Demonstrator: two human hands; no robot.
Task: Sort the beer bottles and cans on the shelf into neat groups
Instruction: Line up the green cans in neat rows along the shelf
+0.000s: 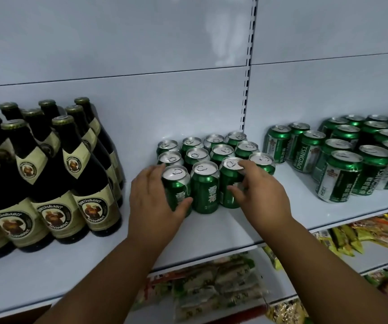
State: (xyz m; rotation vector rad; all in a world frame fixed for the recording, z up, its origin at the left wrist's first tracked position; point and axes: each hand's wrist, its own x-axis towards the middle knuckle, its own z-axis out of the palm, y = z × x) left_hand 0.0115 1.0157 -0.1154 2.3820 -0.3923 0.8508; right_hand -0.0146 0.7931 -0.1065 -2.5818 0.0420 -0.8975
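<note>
Several green cans with silver tops stand in a tight block in the middle of the white shelf (211, 232). My left hand (155, 197) grips the front-left can (176, 185), thumb across its front and fingers behind it. My right hand (258, 192) grips the front-right can (230, 181), fingers over its rim and thumb on its side. Between them stands a third front can (205, 185), which neither hand touches. Dark brown beer bottles (48, 174) with cream labels are grouped at the left.
A second group of green Tsingtao cans (342, 157) fills the shelf at the right, past the slotted upright (246, 90). Bare shelf lies in front of the cans. Snack packets (211, 286) lie on the lower shelves.
</note>
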